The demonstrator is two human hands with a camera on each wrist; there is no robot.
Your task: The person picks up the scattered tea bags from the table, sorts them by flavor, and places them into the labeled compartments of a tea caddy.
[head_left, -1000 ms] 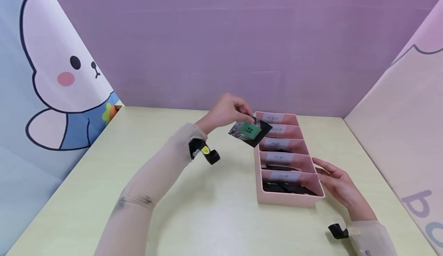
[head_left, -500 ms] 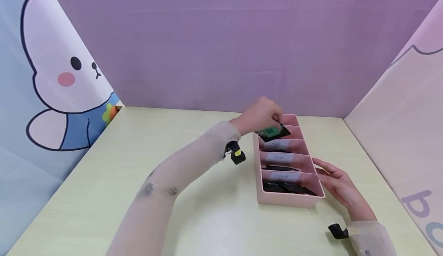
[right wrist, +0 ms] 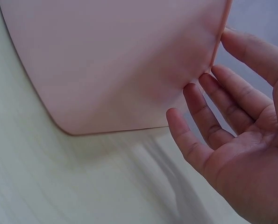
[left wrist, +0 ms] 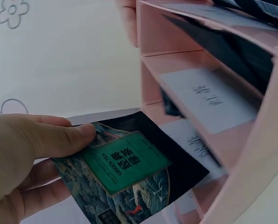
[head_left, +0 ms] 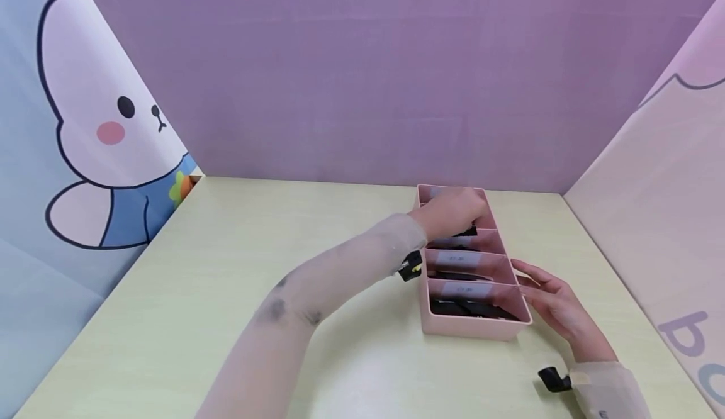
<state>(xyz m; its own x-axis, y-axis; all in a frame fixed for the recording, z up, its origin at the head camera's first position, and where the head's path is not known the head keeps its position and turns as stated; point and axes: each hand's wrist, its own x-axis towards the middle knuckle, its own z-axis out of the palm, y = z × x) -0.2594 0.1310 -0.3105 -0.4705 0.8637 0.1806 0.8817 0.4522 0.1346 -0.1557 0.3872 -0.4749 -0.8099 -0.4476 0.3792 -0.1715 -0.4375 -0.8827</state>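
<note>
My left hand point(head_left: 455, 210) reaches over the second compartment from the back of a pink divided box point(head_left: 472, 328). It pinches a green tea bag packet point(left wrist: 127, 161) by one edge, thumb on top and fingers beneath. The packet is dark and patterned, with a green label; in the head view my hand hides most of it. On the box's right side, my right hand point(head_left: 552, 299) rests its fingertips point(right wrist: 178, 119) against the outer wall, fingers fairly straight and holding nothing.
White paper labels point(left wrist: 209, 100) with handwriting are stuck on the compartment walls. Black packets point(head_left: 472, 309) lie in the nearer compartments. A purple backdrop point(head_left: 340, 79) stands behind the pale table point(head_left: 238, 268), with printed panels at both sides.
My left hand has moved right with the tea bag packet, from left of the box to over it, and has lowered into the second compartment from the back. The right hand stays put.
</note>
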